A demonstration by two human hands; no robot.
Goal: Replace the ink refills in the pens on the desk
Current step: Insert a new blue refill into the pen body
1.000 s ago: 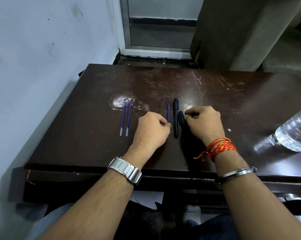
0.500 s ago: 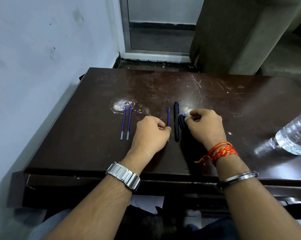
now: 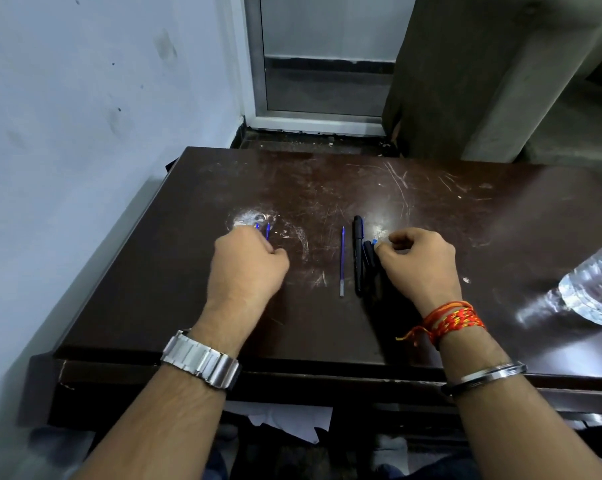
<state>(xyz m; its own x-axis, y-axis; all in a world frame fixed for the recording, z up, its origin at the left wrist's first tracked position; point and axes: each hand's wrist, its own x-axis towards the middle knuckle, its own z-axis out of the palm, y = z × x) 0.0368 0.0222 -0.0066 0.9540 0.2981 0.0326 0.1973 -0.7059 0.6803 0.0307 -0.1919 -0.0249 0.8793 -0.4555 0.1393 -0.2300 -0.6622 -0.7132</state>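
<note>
On the dark brown desk [image 3: 175, 289], my left hand [image 3: 246, 265] is curled over two blue refills [image 3: 267, 232]; only their far tips show, and whether the fingers grip one is hidden. A single blue refill [image 3: 342, 261] lies alone in the middle. Just right of it lies a whole black pen [image 3: 357, 254]. My right hand [image 3: 419, 263] pinches a shorter black pen body [image 3: 368, 252] with a blue end, resting on the desk beside the whole pen.
A clear plastic water bottle [image 3: 594, 292] lies on its side at the desk's right edge. A pale wall runs along the left side. White papers [image 3: 285, 422] show under the front edge. Behind the desk are a door frame and a concrete pillar.
My left hand let go of the middle refill and moved left onto the two refills there. My right hand stayed on the black pen body.
</note>
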